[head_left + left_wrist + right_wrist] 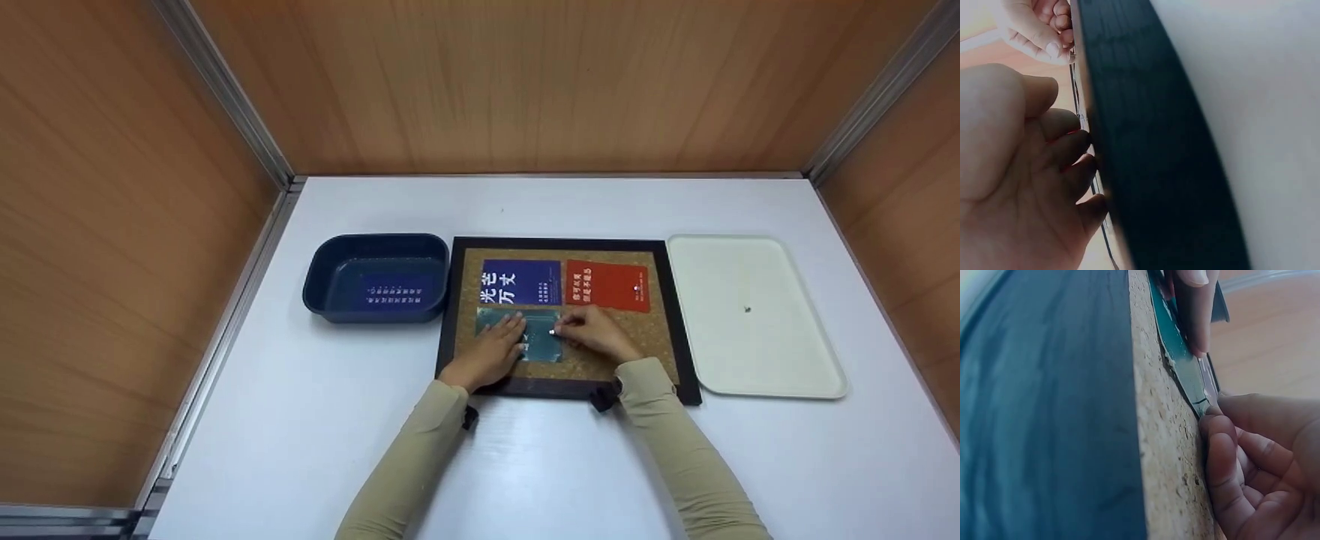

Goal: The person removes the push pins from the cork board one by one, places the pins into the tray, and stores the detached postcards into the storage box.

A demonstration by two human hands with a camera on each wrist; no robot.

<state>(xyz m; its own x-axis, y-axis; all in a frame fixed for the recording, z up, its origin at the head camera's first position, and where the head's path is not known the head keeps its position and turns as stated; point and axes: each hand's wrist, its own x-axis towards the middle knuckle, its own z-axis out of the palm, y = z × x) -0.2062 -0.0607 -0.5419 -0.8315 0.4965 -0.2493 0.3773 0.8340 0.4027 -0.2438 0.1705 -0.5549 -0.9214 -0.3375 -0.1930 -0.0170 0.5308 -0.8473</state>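
A teal card (541,346) lies on the cork board (592,367), below a purple card (536,281). My left hand (491,354) rests flat on the card's left part with fingers extended, covering some of its print. In the left wrist view that hand's fingertips (1094,211) reach the board just past its dark frame. At the card's right edge my right hand (596,332) pinches a tiny shiny pushpin (553,332) between thumb and fingers. The right wrist view shows this hand (1264,461) right at the card's corner, its fingers hiding most of the pin.
A red card (607,285) is on the board's upper right. Left of the board stands a deep blue dish (330,311) with a purple card (394,292) inside. On the right a pale tray (757,360) bears a small dark bit (747,309). Wooden panels (540,90) enclose the white table (525,480).
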